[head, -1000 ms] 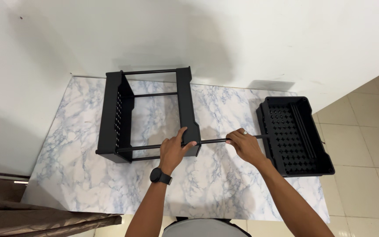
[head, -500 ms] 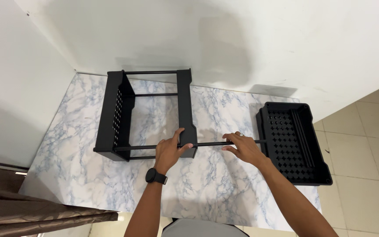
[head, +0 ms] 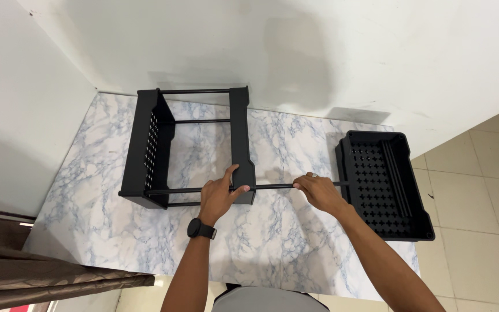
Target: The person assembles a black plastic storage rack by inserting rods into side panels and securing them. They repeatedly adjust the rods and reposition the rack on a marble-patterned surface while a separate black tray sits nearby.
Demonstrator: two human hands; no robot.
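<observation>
A black shelf frame [head: 151,150] lies on its side on a marble-patterned sheet [head: 116,242], two perforated trays joined by thin black rods. My left hand [head: 219,195], with a black watch on its wrist, grips the lower corner of the right-hand tray panel [head: 240,138]. My right hand [head: 317,192] is closed around a thin black rod [head: 272,186] that sticks out of that panel toward the right.
A separate black perforated tray [head: 376,185] lies flat at the sheet's right edge, with loose rods inside it. White walls meet behind the frame. Beige floor tiles [head: 480,190] lie to the right and a brown curtain [head: 41,277] at lower left.
Both hands have stayed on the panel and the rod; the view has shifted slightly and the hands sit a little lower along the frame.
</observation>
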